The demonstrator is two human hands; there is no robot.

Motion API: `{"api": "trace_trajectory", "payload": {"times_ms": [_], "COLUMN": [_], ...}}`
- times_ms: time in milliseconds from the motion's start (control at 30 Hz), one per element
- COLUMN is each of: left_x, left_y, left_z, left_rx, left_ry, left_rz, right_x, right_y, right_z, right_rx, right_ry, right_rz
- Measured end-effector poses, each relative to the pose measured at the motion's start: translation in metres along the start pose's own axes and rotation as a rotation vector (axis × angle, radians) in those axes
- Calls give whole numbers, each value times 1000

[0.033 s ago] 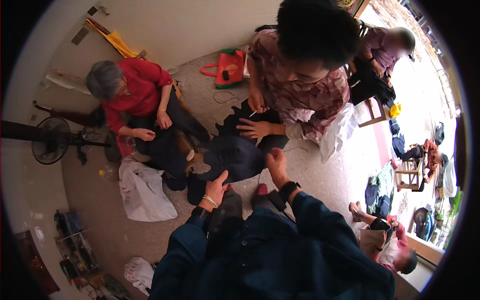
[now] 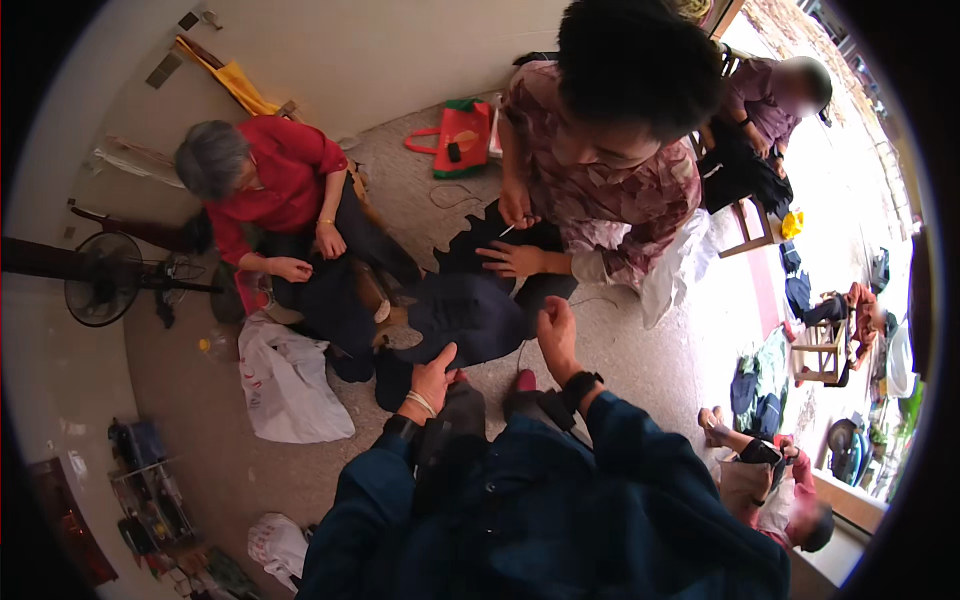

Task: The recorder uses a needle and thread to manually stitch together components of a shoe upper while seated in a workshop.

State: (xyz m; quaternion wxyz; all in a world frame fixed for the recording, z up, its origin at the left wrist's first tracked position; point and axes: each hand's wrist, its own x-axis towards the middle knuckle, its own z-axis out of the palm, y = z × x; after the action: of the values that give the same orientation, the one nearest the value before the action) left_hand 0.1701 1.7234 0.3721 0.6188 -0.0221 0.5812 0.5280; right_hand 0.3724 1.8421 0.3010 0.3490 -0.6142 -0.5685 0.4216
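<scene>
1. Dark navy cloth (image 2: 465, 318) lies spread low between the seated people, over laps and the floor; the left hand (image 2: 432, 378) presses on its near edge with fingers together and thumb spread out, and the right hand (image 2: 556, 335) is lifted just past its right edge, fingers curled as if pinching something too small to make out.
2. Across the cloth, a person in a patterned blouse (image 2: 625, 200) rests one hand (image 2: 510, 260) flat on the fabric and holds a thin pale sliver, probably a needle, in the other hand (image 2: 517, 208). With several hands close together on one cloth, a sudden tug could likely bring fingers against that point.
3. Pulling from opposite sides could also drag the cloth off the laps or bunch it.
4. Concrete floor (image 2: 640, 365) serves as the work surface, speckled and grey, with a white plastic bag (image 2: 285, 385) beside a person in red (image 2: 270, 190).
5. A standing fan (image 2: 105, 278) sits by the pale wall (image 2: 400, 50), a red bag (image 2: 455, 135) lies farther off, and bright daylight floods the right side.
</scene>
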Motion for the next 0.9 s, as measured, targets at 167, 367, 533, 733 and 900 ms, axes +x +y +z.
{"api": "trace_trajectory", "payload": {"times_ms": [167,367,533,733,900], "left_x": [4,8,4,0,1], "left_y": [-4,-10,-8,-2,-2], "left_z": [-9,-16,-10,-16,-27], "left_rx": [135,156,164,174,158], "left_ry": [75,44,37,38,-8], "left_rz": [-4,-19,-21,-8,32], "right_x": [-36,-32,-38,-40,-47], "right_y": [-49,-80,-82,-78,-60], "right_z": [-7,11,13,13,17], "right_rx": [323,232,208,168,149], "right_ry": [-637,-892,-916,-744,-816], "right_rz": [177,118,138,28,20]}}
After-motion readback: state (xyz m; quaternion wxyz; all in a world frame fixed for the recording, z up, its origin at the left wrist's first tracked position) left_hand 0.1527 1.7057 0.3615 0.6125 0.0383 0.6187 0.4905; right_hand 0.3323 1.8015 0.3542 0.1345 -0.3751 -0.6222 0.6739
